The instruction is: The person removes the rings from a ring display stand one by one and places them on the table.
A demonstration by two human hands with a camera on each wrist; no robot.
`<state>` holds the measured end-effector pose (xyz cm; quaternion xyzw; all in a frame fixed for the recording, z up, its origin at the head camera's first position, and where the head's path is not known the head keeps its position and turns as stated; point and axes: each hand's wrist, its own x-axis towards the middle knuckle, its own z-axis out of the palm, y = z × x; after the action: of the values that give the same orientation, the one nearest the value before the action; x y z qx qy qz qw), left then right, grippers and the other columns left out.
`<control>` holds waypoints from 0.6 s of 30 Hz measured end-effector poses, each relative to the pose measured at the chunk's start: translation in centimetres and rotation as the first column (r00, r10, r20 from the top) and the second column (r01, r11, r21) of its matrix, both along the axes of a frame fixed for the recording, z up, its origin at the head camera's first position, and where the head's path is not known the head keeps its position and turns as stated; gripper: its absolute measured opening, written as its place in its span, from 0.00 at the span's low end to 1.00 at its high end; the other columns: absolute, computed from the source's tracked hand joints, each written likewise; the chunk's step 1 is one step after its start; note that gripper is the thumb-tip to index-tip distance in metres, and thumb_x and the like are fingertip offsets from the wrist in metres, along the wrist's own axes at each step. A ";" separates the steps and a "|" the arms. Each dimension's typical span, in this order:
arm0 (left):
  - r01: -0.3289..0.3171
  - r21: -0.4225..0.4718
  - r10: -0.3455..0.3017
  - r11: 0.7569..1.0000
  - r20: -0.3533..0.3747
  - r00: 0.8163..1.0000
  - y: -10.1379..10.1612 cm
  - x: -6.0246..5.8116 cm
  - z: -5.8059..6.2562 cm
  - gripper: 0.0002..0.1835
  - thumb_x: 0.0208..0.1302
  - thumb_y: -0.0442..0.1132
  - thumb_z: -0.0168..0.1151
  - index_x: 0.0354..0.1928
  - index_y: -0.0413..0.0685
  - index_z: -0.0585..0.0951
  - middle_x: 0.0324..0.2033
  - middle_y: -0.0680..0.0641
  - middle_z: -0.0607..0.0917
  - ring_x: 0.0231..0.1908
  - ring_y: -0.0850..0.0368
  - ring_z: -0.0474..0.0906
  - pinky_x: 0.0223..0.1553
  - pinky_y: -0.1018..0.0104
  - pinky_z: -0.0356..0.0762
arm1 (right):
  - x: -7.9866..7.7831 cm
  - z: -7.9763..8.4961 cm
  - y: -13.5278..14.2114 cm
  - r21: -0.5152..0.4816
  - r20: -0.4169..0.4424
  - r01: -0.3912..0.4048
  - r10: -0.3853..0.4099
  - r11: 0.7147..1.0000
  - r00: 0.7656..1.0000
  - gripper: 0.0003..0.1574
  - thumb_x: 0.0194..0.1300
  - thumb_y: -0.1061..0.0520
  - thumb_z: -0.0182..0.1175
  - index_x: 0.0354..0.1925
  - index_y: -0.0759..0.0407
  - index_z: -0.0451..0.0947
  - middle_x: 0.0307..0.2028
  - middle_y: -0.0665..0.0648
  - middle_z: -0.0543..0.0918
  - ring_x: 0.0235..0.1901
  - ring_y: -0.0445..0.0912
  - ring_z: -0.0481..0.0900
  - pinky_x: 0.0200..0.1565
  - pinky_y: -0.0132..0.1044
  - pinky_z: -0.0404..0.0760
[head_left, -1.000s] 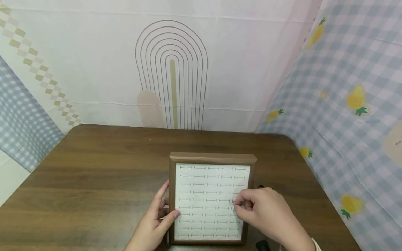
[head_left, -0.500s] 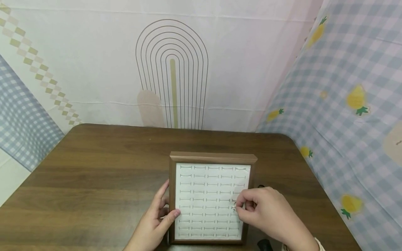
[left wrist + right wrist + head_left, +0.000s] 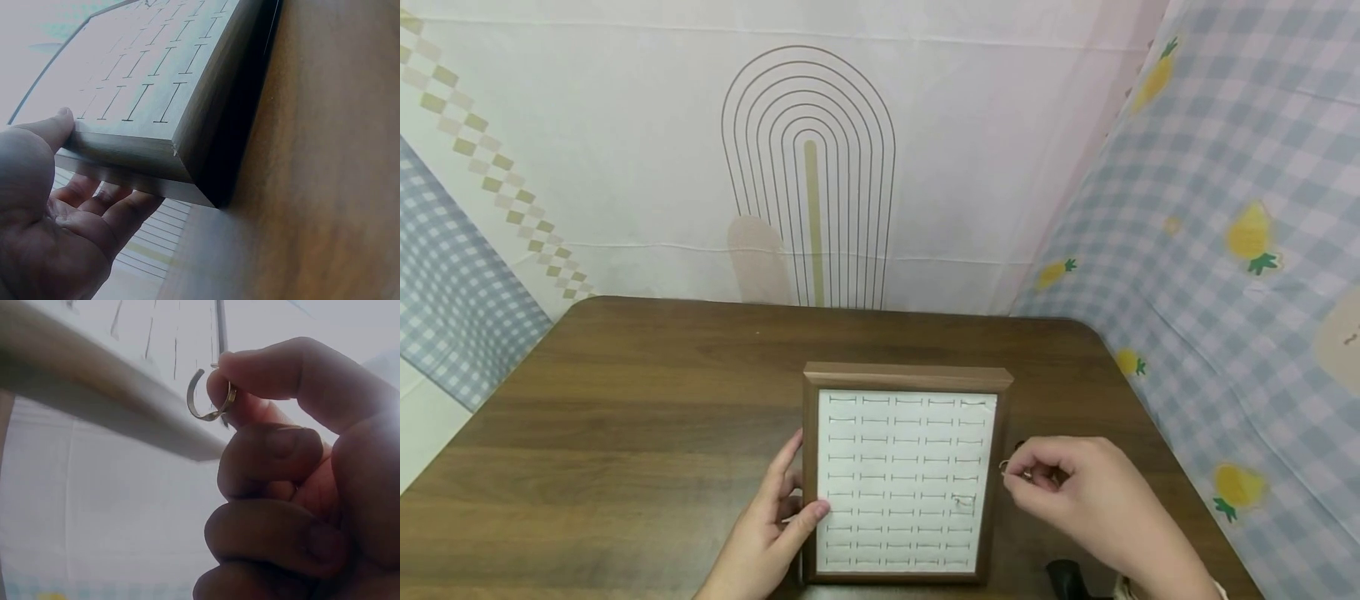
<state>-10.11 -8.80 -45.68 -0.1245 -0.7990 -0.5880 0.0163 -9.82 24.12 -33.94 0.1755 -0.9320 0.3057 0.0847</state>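
Observation:
A wood-framed ring display board [image 3: 898,467] stands on the table, its white panel cut with rows of short slots. My left hand [image 3: 772,521] grips its left edge, thumb [image 3: 56,128] on the front and fingers bent behind the frame. Just beyond the right edge, my right hand [image 3: 1078,492] pinches a thin metal ring [image 3: 203,415] between thumb and forefinger. The ring has a gap in its band, and the other fingers are curled into the palm. One slot [image 3: 963,500] near the right side looks pulled open.
A black object [image 3: 1067,577] lies on the brown table [image 3: 625,467] below my right forearm. A patterned white cloth [image 3: 962,167] hangs behind the table, with blue checked cloth [image 3: 1225,208] along the right.
My right hand has moved right, from the panel to past the frame, with the ring out of its slot. My left hand and the board have stayed in place.

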 end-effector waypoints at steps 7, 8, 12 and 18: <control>-0.001 0.008 0.001 1.000 0.028 1.000 0.0 0.0 0.1 0.43 0.68 0.36 0.66 0.78 0.64 0.54 0.43 0.47 0.84 0.38 0.60 0.83 0.39 0.65 0.83 | -0.6 0.1 1.3 0.042 -0.016 0.120 -0.119 0.992 0.993 0.19 0.55 0.63 0.73 0.25 0.37 0.80 0.16 0.38 0.67 0.17 0.32 0.64 0.19 0.29 0.66; -0.002 0.010 0.001 1.000 0.032 0.999 0.0 0.0 0.1 0.44 0.68 0.36 0.66 0.78 0.64 0.54 0.44 0.46 0.84 0.39 0.59 0.83 0.39 0.66 0.83 | -0.8 0.1 1.4 0.067 -0.026 0.139 -0.138 0.988 0.990 0.18 0.56 0.62 0.73 0.25 0.37 0.80 0.16 0.38 0.67 0.16 0.32 0.63 0.19 0.29 0.65; -0.002 0.008 0.001 1.000 0.035 0.999 0.0 0.0 0.1 0.44 0.68 0.35 0.66 0.78 0.64 0.54 0.45 0.45 0.84 0.39 0.59 0.83 0.39 0.66 0.83 | -1.8 -0.3 2.0 0.163 -0.018 0.200 -0.200 0.966 0.980 0.12 0.58 0.59 0.72 0.26 0.40 0.82 0.16 0.39 0.68 0.16 0.34 0.63 0.18 0.30 0.64; 0.000 0.002 0.000 1.000 0.024 1.000 0.0 0.0 0.1 0.43 0.68 0.36 0.66 0.78 0.64 0.54 0.44 0.46 0.84 0.39 0.60 0.83 0.40 0.65 0.83 | -3.5 -1.7 3.4 0.245 0.105 0.237 -0.269 0.940 0.957 0.06 0.61 0.55 0.69 0.28 0.44 0.84 0.20 0.42 0.74 0.19 0.39 0.68 0.21 0.35 0.66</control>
<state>-10.10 -8.83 -45.59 -0.1174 -0.7987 -0.5901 0.0068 -13.36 27.48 -35.64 0.0412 -0.9794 0.1938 0.0385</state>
